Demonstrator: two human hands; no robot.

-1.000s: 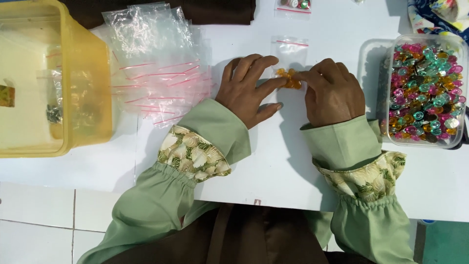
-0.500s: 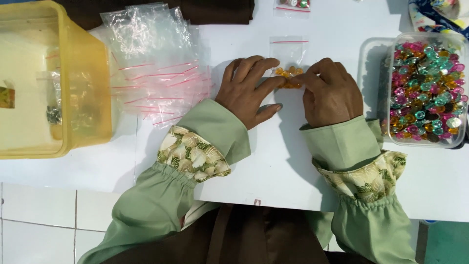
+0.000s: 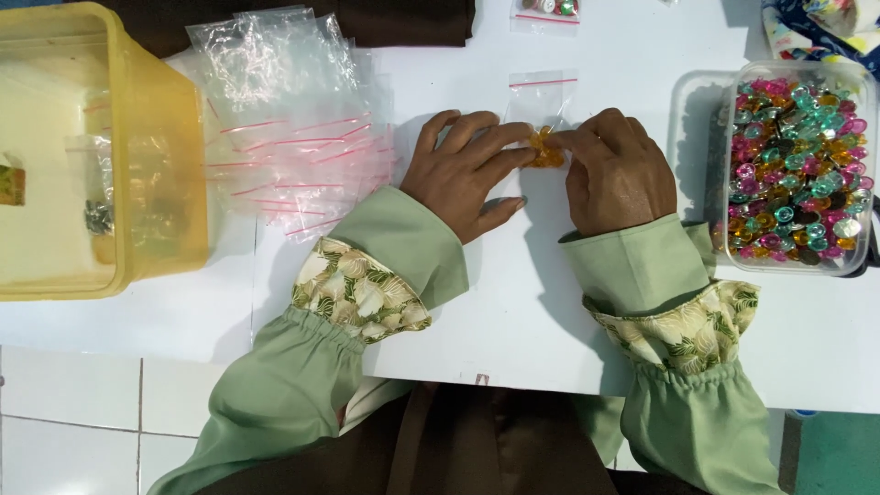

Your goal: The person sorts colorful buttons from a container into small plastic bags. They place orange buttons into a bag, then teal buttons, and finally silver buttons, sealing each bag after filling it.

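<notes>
Both hands, left hand (image 3: 463, 170) and right hand (image 3: 616, 174), pinch amber gems (image 3: 547, 148) at the small clear bag (image 3: 543, 96), apparently at its lower end. Keep fingers clamped; hold the bag flat against the table (image 3: 513, 302).

A single head-worn camera is looking almost straight down at a white table (image 3: 477, 302), sitting close above it. The person's sleeves are entering from the bottom edge, so it is probably facing forward, away from the body.
</notes>
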